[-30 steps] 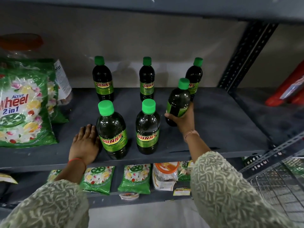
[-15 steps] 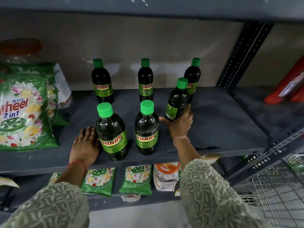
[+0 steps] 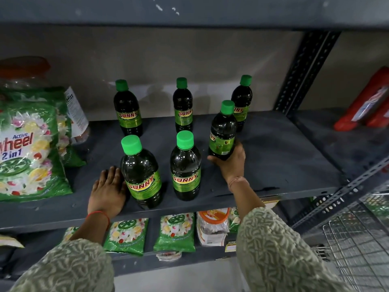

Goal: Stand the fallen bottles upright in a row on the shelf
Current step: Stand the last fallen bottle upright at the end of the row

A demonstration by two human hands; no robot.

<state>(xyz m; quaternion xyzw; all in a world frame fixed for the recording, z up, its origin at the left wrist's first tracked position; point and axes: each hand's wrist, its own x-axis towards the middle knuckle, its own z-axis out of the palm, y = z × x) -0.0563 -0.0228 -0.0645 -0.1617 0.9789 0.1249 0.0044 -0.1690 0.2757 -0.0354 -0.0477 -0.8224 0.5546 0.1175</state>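
— Where's the bottle?
— Right of centre on the shelf, dark liquid inside, right hand clamped round its base.
— The left hand?
— Flat, fingers together, beside the front-left bottle.

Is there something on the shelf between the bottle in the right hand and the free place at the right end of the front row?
Nothing visible. The right hand holds the bottle just behind that bare patch of shelf, right of the front middle bottle.
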